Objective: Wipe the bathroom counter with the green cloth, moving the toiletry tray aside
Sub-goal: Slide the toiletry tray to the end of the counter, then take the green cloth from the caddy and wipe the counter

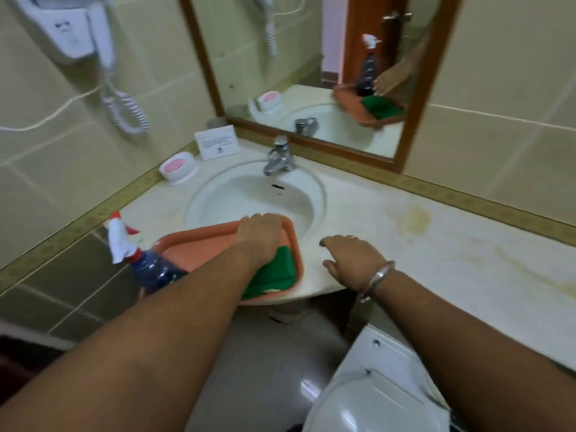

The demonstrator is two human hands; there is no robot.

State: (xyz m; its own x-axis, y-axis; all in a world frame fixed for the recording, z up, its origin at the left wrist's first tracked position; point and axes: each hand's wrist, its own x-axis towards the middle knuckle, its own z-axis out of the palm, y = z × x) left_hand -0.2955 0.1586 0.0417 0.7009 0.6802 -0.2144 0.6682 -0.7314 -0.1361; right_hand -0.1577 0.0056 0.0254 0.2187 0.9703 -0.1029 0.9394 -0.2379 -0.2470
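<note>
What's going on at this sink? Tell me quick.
A person is cleaning the bathroom counter. The left hand rests on the orange tray, which sits over the sink's front edge and holds a green cloth and a spray bottle. The right hand hovers open over the counter, holding nothing. A yellowish stain is still unwiped.

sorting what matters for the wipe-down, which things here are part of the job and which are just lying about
Part of the job: green cloth, orange tray, counter, left hand on the tray, right hand on the counter.

Lying about: spray bottle, pink soap dish, notice card, faucet, wall hairdryer.
</note>
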